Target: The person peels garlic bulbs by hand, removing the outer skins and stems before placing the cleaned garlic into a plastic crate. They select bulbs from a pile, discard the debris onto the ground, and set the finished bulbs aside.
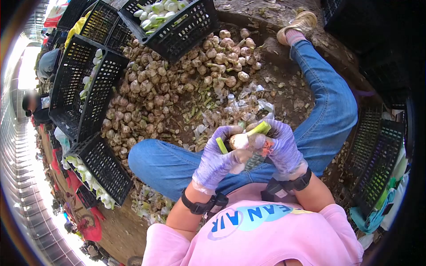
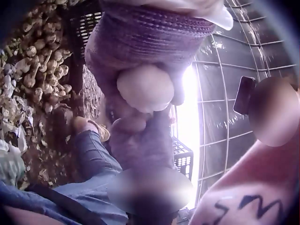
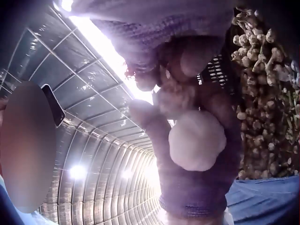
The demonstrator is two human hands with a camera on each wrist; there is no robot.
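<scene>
A big pile of garlic (image 1: 177, 84) lies on the ground beyond the grip, with black crates (image 1: 84, 88) around it. The left hand (image 1: 217, 159) and right hand (image 1: 282, 148) (both in purple gloves) hold one garlic bulb (image 1: 242, 141) between them, fingers curled around it.

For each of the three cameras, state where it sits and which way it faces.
Head: worn on the head, facing down at both gloved hands, left hand and right hand, gripping a garlic bulb above jeans-clad legs, a pile of garlic and black crates.
Left wrist: on the left wrist, looking along the left hand at the bulb.
Right wrist: on the right wrist, looking up past the right hand to a tunnel roof.
Shared: all three show the bulb.
</scene>
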